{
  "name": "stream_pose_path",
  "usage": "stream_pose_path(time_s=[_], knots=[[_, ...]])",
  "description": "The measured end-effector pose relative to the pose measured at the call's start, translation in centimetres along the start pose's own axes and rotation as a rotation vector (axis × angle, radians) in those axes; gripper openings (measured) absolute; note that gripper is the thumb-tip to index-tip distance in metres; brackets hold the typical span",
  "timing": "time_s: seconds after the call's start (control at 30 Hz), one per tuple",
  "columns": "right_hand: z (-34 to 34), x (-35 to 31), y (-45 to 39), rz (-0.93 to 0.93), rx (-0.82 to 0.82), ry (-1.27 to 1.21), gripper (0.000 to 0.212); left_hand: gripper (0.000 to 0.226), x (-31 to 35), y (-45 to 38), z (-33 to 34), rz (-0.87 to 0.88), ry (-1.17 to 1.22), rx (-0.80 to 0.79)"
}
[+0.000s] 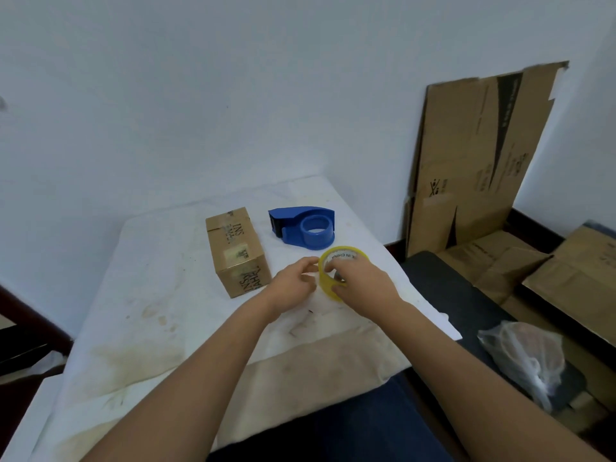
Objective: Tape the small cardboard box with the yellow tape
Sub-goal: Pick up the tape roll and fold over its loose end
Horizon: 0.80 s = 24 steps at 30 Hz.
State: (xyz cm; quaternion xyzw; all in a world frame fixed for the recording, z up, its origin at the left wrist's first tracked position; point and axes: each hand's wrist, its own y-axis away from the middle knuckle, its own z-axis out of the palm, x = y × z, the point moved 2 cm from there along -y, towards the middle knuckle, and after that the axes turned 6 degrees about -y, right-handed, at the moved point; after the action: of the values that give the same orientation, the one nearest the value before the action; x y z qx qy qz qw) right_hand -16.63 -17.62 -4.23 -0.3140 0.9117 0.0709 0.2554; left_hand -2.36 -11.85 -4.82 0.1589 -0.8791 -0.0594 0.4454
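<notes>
A small brown cardboard box [238,251] with black print lies on the white-covered table [150,295], left of centre. A roll of yellow tape [336,261] is held just above the table to the right of the box. My right hand [361,278] grips the roll, with fingers through its core. My left hand [293,281] touches the roll's left rim with its fingertips. Both hands are a short way to the right of the box and apart from it.
A blue tape dispenser [305,228] with no roll in it lies behind the tape roll. Flattened cardboard [476,155] leans on the wall at right, with more boxes [566,271] on the floor. A clear plastic bag [526,358] lies on a dark seat at right.
</notes>
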Motion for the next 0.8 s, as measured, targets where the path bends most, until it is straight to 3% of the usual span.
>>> stream_pose_path(time_s=[0.5, 0.63, 0.8], knots=[[-0.4, 0.0, 0.7, -0.051, 0.17, -0.125, 0.026, 0.013, 0.2, 0.6, 0.0, 0.051, -0.026, 0.313], [-1.7, -0.9, 1.0, 0.015, 0.196, -0.351, 0.025, 0.008, 1.4, 1.3, -1.4, 0.1, 0.055, 0.36], [-2.0, -2.0, 1.9, 0.108, 0.185, -0.732, 0.02, 0.008, 2.5, 2.6, -3.7, 0.142, -0.015, 0.391]])
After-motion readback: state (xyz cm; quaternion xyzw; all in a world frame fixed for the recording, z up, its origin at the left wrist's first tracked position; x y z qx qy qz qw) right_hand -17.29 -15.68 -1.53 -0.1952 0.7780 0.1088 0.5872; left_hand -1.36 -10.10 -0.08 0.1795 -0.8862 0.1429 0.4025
